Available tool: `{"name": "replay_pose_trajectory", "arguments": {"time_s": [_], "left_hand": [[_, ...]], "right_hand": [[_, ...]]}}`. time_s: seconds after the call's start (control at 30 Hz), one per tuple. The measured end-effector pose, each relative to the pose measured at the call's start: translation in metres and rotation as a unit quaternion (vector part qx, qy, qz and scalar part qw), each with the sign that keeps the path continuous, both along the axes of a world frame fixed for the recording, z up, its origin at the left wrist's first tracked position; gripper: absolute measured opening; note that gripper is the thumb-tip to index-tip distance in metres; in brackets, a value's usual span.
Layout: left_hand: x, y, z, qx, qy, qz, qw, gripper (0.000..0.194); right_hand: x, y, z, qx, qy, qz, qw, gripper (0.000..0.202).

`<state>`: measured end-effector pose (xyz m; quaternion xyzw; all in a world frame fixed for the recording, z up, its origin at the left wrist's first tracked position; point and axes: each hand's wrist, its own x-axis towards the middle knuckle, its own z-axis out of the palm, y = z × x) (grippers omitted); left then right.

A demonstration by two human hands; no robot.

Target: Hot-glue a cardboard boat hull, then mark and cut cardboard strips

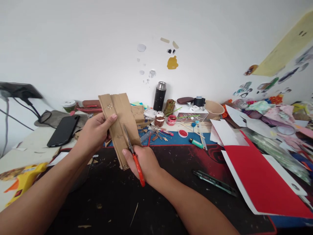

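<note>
A folded strip of brown corrugated cardboard [123, 111] is held up over the dark desk mat, with small staple-like marks on its left part. My left hand [99, 130] grips its left edge, thumb on the front face. Around the lower right edge, my right hand [144, 161] is closed. A pair of scissors [139, 169] with red handles lies against that hand, blades pointing up across the cardboard's face. Whether the blades are apart cannot be made out. The right fingers behind the cardboard are hidden.
A black phone [63, 130] and a yellow glue gun [26, 179] lie left. A utility knife [214, 182] and red paper [259, 176] lie right. At the back stand a black flask [160, 96], small paint jars [171, 120] and craft scraps. Cardboard bits litter the dark mat [117, 209].
</note>
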<state>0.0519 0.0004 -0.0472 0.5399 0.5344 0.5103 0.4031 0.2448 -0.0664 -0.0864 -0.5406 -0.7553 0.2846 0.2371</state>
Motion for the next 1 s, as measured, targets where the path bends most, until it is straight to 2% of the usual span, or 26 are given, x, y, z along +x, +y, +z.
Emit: {"name": "replay_pose_trajectory", "arguments": {"time_s": [0.17,0.37,0.7,0.8,1.0], "left_hand": [[0.008,-0.006,0.013,-0.032,-0.032,0.020,0.999,0.052],[0.008,-0.005,0.013,-0.031,-0.044,0.011,0.998,0.047],[0.000,-0.009,0.020,-0.003,0.017,0.015,1.000,0.045],[-0.005,-0.010,0.023,0.014,0.046,0.023,0.999,0.044],[-0.009,-0.008,0.020,0.013,0.041,0.020,0.999,0.044]], "right_hand": [[-0.001,-0.001,-0.004,0.000,0.010,-0.004,1.000,0.047],[0.001,-0.001,-0.005,0.005,0.012,0.018,1.000,0.047],[0.007,0.002,0.008,0.028,-0.036,0.033,0.998,0.049],[0.009,0.003,0.013,0.014,-0.029,0.037,0.999,0.051],[0.014,0.004,0.024,-0.020,0.005,0.064,0.998,0.055]]}}
